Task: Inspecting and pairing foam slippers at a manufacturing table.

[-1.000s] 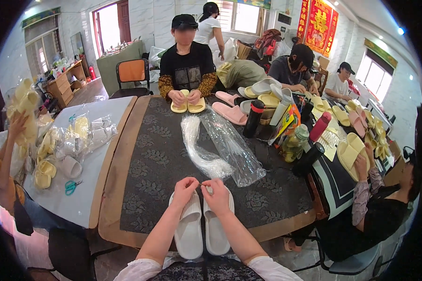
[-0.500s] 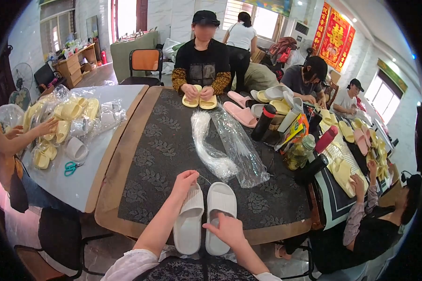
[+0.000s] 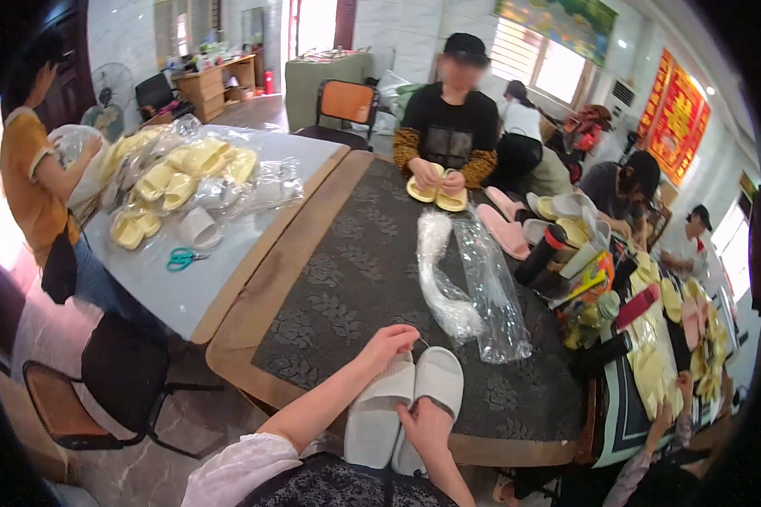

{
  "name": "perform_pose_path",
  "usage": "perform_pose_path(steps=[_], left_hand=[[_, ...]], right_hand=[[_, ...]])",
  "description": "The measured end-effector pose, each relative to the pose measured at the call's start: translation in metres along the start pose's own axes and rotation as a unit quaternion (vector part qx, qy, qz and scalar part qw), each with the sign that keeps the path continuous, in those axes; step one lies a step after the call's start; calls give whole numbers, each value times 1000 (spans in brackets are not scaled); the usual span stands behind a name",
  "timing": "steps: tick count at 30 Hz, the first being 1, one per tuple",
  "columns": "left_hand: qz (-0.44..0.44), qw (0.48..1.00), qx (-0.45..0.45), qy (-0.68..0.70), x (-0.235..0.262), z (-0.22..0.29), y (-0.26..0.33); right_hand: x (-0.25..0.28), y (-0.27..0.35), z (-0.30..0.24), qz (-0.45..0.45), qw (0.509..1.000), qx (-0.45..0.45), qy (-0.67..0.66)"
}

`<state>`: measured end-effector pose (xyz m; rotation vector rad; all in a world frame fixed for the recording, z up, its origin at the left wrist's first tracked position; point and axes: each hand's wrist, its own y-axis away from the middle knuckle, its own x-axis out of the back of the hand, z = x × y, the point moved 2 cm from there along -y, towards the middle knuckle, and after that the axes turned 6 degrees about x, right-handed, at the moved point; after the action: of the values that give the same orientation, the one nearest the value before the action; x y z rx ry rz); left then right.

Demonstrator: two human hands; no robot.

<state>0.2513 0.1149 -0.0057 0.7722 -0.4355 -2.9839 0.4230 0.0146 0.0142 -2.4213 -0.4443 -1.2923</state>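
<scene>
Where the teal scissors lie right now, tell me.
In the head view, the teal scissors lie on the left, on the pale table, just below a light grey slipper.

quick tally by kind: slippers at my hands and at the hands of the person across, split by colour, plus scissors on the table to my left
Pale grey slippers, at your left hand and right hand: 2
Yellow slippers, across from you: 2
Teal-handled scissors: 1
Total: 5
</scene>
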Motion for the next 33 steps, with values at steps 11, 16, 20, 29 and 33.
perform_pose_path(steps=[11, 16, 20, 29, 33], left_hand=[[-108, 991, 36, 73, 23, 7, 7], [-3, 987, 46, 151, 53, -13, -12], [5, 989, 39, 146, 42, -15, -10], [-2, 998, 9, 67, 39, -17, -6], [4, 998, 7, 68, 31, -12, -3]], right_hand=[[24, 29, 8, 127, 990, -53, 21], [71, 40, 57, 219, 970, -102, 23], [134, 57, 96, 254, 938, -215, 95], [168, 79, 203, 233, 882, -340, 230], [167, 78, 224, 247, 872, -369, 207]])
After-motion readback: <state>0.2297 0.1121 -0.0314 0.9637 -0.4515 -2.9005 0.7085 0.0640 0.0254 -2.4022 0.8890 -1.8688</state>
